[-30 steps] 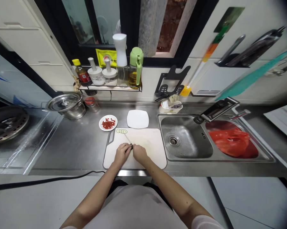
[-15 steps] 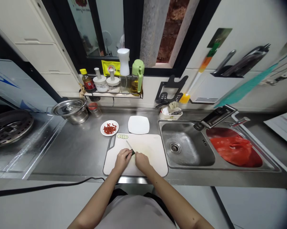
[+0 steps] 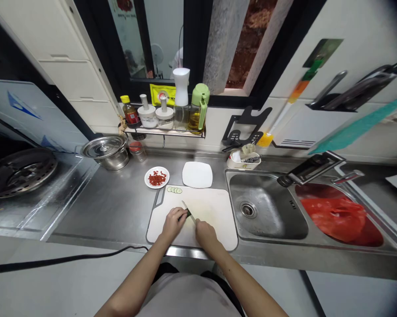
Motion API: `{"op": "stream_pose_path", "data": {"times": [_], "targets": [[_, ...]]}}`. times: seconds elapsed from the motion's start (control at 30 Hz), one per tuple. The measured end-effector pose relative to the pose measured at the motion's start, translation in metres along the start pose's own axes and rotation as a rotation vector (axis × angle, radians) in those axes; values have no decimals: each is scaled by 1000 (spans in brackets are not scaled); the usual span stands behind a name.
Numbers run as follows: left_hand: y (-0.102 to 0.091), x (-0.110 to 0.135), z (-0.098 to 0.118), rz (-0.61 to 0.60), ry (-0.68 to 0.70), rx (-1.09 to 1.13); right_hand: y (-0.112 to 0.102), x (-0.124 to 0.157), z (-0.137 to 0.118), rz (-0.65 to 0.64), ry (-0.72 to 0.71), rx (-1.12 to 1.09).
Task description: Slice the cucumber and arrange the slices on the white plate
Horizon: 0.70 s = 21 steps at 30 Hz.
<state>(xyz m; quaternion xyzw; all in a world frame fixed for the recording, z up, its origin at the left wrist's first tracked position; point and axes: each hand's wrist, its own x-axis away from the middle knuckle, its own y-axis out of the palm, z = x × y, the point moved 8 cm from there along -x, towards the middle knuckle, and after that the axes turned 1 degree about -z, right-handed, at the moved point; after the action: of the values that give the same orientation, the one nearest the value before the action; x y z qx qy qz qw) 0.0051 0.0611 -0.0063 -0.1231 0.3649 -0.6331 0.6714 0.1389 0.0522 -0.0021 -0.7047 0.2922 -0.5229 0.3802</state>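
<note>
My right hand [image 3: 205, 233] is closed around the handle of a knife [image 3: 192, 218], its blade pointing up and left over a white cutting board [image 3: 218, 215]. With closed fingers my left hand [image 3: 174, 223] holds a short dark-green piece of cucumber [image 3: 188, 212] against the board, right beside the blade. Whether the blade is in the cucumber or only next to it, I cannot tell. Several pale cucumber slices [image 3: 174, 190] lie in an overlapping row near the board's top left corner.
Behind the board stand a plate of small red pieces [image 3: 156, 178] and a white square plate [image 3: 197, 175]. To the right is a steel sink [image 3: 267, 204] with a red plastic bag [image 3: 333, 218] in its second basin. A lidded pot [image 3: 109, 152] and a seasoning rack [image 3: 165, 130] stand farther back.
The whole view has shifted, so the counter sits farther right in the picture. The gap between my hands has widened slightly, and more of the blade shows between the cucumber and my right hand.
</note>
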Motion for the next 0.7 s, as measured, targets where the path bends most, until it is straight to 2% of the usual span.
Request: {"op": "stream_pose_path", "data": {"times": [0.7], "targets": [[-2, 0, 2, -3, 16, -21, -17, -31, -23, 43, -48, -75]]}}
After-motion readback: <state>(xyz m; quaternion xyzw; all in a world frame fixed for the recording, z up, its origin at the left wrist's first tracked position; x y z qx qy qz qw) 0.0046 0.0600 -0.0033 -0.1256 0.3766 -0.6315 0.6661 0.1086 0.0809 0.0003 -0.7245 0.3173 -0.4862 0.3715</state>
